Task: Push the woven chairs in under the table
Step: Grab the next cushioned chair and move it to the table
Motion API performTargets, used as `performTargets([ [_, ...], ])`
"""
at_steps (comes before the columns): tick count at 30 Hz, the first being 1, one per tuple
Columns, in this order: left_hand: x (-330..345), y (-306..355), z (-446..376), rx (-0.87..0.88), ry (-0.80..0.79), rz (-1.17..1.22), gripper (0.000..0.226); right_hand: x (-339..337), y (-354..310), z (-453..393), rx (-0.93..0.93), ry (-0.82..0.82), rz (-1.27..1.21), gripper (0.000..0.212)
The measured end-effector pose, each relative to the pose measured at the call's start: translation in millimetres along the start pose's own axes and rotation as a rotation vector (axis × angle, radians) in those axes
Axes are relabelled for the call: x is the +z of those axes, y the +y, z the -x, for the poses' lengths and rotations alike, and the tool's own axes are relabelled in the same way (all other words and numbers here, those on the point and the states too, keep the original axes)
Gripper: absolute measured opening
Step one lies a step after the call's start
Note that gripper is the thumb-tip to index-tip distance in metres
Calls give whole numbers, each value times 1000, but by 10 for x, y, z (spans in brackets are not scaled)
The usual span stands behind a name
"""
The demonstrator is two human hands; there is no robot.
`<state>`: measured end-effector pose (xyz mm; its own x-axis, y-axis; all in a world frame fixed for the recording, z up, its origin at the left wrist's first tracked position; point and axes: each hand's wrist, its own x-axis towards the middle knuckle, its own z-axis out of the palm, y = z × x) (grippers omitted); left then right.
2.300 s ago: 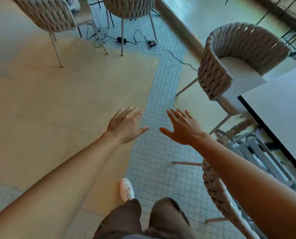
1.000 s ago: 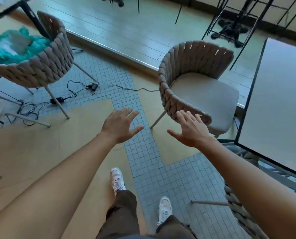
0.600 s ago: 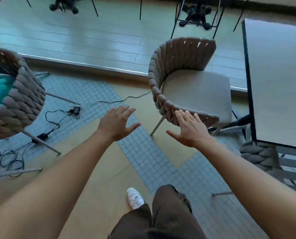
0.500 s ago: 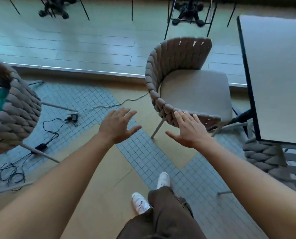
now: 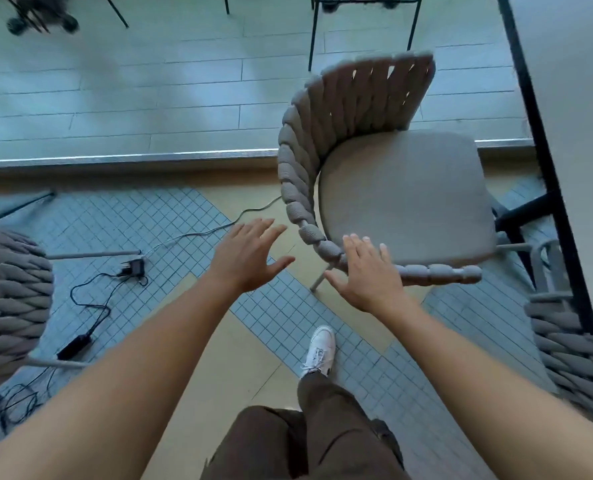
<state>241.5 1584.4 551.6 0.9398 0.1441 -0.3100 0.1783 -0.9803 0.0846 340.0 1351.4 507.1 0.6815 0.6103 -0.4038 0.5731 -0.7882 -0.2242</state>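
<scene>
Tabletop [image 5: 579, 133] along the right edge, dark-framed. Woven chair [image 5: 392, 188] just beside it, seat turned toward the tabletop but not yet tucked under, curved back facing out, so likely the one to shove next. Second woven chair [image 5: 575, 355] at lower right, seemingly under already. Right hand [image 5: 366, 273] spread flat, over the woven rim, contact unclear. Left hand [image 5: 250, 254] spread too, empty, short of the back, probably reaching to brace it.

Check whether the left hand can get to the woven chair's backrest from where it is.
Probably yes: the left hand hangs open beside the woven chair, with only bare floor between it and the backrest.
</scene>
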Motion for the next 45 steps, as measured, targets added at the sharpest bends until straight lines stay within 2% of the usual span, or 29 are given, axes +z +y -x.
performTargets([
  [4,10,-125,-431,135,3,-56,74,69,-95,-250,27,-34,-32,91],
  [11,126,-422,-1278,500,-35,-287,82,305,-407,-676,137,-21,-136,90],
  [13,145,-501,-1539,601,-50,-316,84,366,-507,-791,249,28,-136,82],
  [16,155,-585,-1905,736,-120,-426,83,382,-643,-964,401,123,-131,57],
  [19,119,-609,-2226,884,-133,-547,74,361,-734,-1082,518,121,-116,51],
  [24,98,-530,-2555,1146,-150,-598,52,453,-742,-1095,532,255,-47,43],
  [32,77,-476,-2674,1197,-136,-539,42,414,-677,-1104,547,220,11,53],
  [38,58,-235,-2826,1209,-83,-579,49,291,-440,-1131,594,258,-17,46],
  [45,-11,133,-3103,1207,-75,-556,56,194,-22,-1177,616,249,-9,51],
])
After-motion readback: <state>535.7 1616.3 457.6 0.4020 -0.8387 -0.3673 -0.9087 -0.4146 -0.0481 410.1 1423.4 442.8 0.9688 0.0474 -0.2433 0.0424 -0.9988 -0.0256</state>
